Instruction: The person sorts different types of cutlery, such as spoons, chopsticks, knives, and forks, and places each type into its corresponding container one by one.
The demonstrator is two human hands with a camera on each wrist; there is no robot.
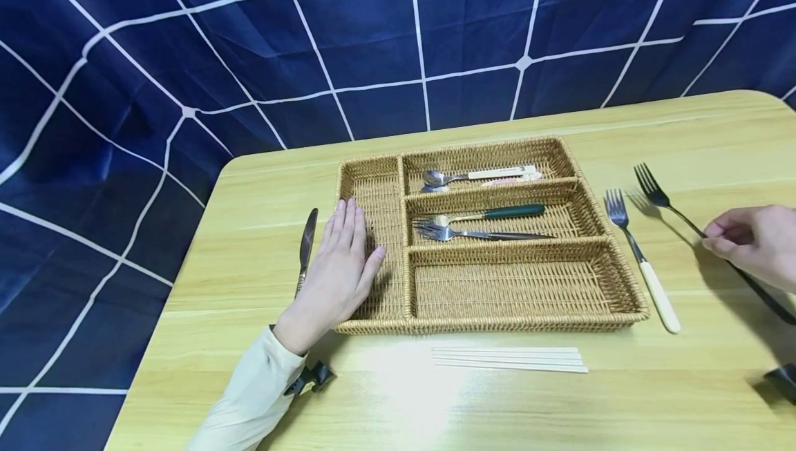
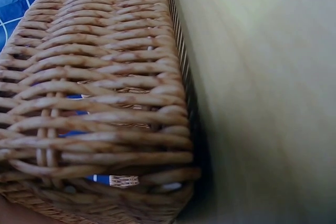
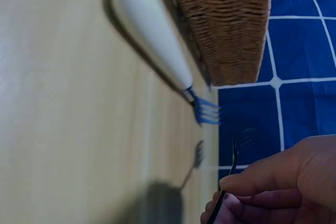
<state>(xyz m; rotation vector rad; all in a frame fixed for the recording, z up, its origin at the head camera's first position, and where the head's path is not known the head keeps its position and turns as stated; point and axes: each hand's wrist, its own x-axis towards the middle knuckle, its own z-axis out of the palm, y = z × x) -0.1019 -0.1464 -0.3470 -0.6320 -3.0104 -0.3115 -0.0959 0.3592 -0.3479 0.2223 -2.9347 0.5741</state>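
At the right, my right hand point(image 1: 755, 240) pinches a dark fork point(image 1: 680, 215) by its handle between thumb and fingers. The fork's tines point away from me, and its shadow lies apart from it on the table. Its thin neck point(image 3: 234, 153) also shows in the right wrist view. My left hand point(image 1: 338, 268) lies with straight fingers over the left side of a wicker cutlery tray point(image 1: 528, 323); whether it presses on the rim I cannot tell. Between the tray and the dark fork lies a fork with a white handle point(image 1: 659, 292).
Two forks, one with a green handle point(image 1: 515, 211), lie in the tray's middle compartment. Light-handled spoons point(image 1: 435, 177) fill part of the back one. A knife point(image 1: 307, 244) lies left of the tray, and several white chopsticks point(image 1: 510, 359) in front. A blue checked cloth point(image 1: 385, 43) hangs behind.
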